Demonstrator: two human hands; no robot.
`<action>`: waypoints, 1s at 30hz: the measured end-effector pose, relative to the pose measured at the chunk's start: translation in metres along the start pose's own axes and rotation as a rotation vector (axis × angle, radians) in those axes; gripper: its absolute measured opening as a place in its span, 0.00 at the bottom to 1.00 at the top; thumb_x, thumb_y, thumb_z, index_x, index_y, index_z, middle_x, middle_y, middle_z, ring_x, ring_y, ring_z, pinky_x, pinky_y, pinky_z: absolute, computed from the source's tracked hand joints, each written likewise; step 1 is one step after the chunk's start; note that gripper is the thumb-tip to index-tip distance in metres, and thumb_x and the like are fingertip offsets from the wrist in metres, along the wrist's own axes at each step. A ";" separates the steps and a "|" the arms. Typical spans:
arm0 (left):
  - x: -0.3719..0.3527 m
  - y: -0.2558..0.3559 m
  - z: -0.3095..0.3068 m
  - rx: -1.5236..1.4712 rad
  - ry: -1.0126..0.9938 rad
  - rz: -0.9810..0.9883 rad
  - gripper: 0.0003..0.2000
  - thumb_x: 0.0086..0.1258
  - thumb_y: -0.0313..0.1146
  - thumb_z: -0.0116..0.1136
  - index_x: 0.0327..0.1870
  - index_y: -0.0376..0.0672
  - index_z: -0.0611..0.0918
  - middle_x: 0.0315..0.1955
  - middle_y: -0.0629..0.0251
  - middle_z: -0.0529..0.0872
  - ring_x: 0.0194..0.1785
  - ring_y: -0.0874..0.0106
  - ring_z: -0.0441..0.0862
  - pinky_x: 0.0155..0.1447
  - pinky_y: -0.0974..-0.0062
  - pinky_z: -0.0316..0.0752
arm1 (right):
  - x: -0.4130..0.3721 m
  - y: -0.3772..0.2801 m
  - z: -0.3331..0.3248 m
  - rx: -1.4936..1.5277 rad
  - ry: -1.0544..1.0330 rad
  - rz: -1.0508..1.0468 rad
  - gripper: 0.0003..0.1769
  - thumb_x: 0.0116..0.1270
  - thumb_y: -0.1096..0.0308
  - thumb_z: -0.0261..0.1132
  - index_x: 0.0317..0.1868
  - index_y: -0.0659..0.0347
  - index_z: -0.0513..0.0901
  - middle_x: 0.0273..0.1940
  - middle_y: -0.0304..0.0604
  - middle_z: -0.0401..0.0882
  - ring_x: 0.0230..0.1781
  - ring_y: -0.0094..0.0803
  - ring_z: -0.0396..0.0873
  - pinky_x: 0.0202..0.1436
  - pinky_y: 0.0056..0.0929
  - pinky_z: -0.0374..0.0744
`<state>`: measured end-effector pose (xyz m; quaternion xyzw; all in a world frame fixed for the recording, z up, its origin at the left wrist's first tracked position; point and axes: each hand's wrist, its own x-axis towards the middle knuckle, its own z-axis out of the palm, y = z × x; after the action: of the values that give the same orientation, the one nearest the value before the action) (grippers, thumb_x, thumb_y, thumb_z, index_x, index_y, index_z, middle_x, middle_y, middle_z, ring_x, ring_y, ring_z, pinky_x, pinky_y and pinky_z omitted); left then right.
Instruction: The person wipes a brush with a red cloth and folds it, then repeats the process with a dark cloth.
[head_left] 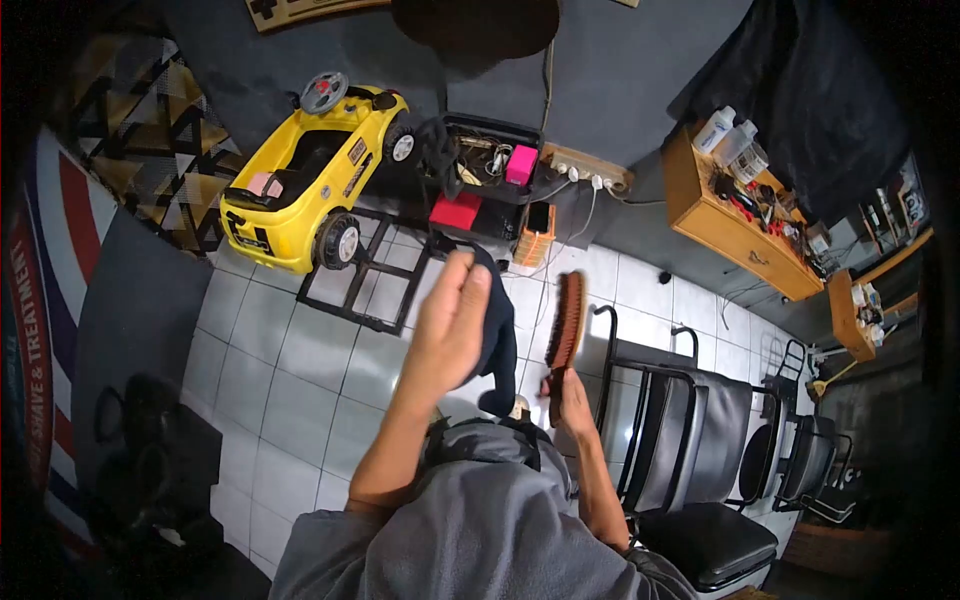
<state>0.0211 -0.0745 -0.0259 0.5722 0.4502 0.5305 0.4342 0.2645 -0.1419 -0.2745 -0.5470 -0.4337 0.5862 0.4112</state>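
Near the middle of the head view my left hand (455, 315) is closed on a dark cloth item (497, 340), which hangs down beside it. To the right, my right hand (572, 400) grips the dark handle of a brush (567, 325). The brush stands upright with its brown bristles toward the right. A gap with white floor tiles showing separates the brush from the dark cloth. What the dark cloth item is, I cannot tell exactly.
A yellow toy car (310, 180) stands at the upper left on a black metal frame (365, 290). Black chairs (700, 440) are at the right. A wooden drawer unit (735, 235) with bottles and tools hangs at the upper right. A power strip (590, 168) is on the wall.
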 end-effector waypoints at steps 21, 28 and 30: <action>0.000 0.036 -0.018 -0.745 0.166 -0.095 0.10 0.77 0.34 0.44 0.53 0.43 0.72 0.40 0.72 0.76 0.40 0.82 0.74 0.45 0.83 0.72 | 0.011 0.200 -0.046 -0.940 -0.197 0.473 0.43 0.64 0.31 0.49 0.40 0.72 0.82 0.35 0.56 0.81 0.39 0.45 0.80 0.42 0.39 0.75; -0.010 -0.037 0.012 -0.279 0.141 -0.100 0.07 0.77 0.31 0.44 0.50 0.40 0.71 0.33 0.75 0.72 0.36 0.85 0.67 0.41 0.86 0.65 | -0.004 -0.039 0.034 0.328 -0.173 0.111 0.30 0.75 0.41 0.37 0.36 0.60 0.70 0.22 0.37 0.67 0.22 0.26 0.67 0.27 0.24 0.69; -0.010 -0.031 0.021 0.028 0.158 -0.014 0.08 0.76 0.30 0.43 0.49 0.37 0.71 0.30 0.62 0.76 0.33 0.77 0.70 0.40 0.78 0.69 | -0.024 -0.107 0.064 0.399 -0.249 -0.091 0.28 0.77 0.45 0.36 0.41 0.62 0.70 0.26 0.40 0.70 0.26 0.26 0.69 0.32 0.25 0.71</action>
<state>0.0403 -0.0775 -0.0594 0.5314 0.4943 0.5645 0.3932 0.2028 -0.1378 -0.1640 -0.3582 -0.3811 0.7040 0.4804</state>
